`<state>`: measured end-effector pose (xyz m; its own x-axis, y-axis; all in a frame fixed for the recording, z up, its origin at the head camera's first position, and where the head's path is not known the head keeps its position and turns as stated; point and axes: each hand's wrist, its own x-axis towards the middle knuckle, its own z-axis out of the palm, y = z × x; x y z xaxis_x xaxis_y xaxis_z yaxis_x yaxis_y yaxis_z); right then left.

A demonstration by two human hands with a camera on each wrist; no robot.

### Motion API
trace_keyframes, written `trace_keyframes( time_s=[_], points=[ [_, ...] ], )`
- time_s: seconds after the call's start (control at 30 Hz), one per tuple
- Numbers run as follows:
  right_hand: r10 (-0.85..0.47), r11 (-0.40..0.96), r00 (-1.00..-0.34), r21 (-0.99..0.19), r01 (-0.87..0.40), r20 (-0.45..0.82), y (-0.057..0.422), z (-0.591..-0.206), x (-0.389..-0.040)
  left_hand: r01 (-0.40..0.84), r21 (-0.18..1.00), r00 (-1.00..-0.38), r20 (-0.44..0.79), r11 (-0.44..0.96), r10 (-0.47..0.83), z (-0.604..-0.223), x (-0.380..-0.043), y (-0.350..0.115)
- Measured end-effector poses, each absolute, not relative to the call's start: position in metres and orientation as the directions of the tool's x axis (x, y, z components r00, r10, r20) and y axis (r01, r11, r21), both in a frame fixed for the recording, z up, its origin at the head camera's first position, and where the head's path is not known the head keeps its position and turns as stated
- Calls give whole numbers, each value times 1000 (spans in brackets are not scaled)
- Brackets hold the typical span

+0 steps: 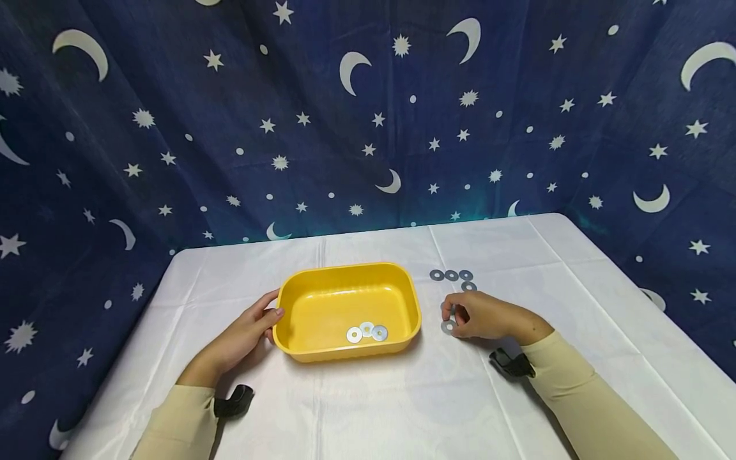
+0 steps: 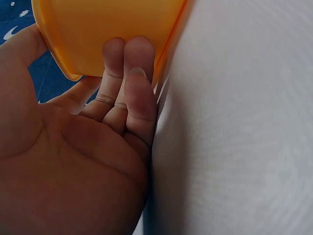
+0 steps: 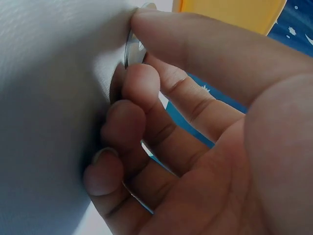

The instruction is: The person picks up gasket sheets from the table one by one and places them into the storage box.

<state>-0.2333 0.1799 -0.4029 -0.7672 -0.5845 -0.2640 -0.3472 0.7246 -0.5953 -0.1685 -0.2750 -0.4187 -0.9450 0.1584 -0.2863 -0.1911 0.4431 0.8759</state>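
Ring pinched by right hand might slip because it's thin, while left hand grips tub's left edge.

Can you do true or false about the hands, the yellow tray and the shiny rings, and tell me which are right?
1. Three washers lie inside the yellow tray. True.
2. The left hand is waving in the air. False: it holds the tray's left end.
3. The right hand touches a washer outside the tray. True.
4. The cloth backdrop is plain red. False: it is blue with pale moons and stars.
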Motion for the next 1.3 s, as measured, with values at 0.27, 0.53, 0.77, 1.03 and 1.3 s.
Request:
trace_keyframes(
  time_s=[0.27,0.53,0.77,1.03,1.3],
  points=[
    [-584,731,-764,-586,-349,-273,180,-403,-232,-194,874,-944,-289,447,156,-420,-170,-275],
    [-590,727,-768,-578,-370,-250,180,-403,-233,-189,875,-944,-287,446,163,-419,-169,-274],
    [-608,710,-764,-578,-401,-217,181,-404,-234,-188,873,-945,-286,450,160,-420,-170,-276],
    [-612,695,-762,-604,-390,-211,182,-405,-234,-189,876,-946,-284,444,157,-422,-170,-275],
    [-628,671,-752,-627,-395,-200,181,-405,-233,-197,870,-946,-290,452,147,-423,-170,-276]
  ],
)
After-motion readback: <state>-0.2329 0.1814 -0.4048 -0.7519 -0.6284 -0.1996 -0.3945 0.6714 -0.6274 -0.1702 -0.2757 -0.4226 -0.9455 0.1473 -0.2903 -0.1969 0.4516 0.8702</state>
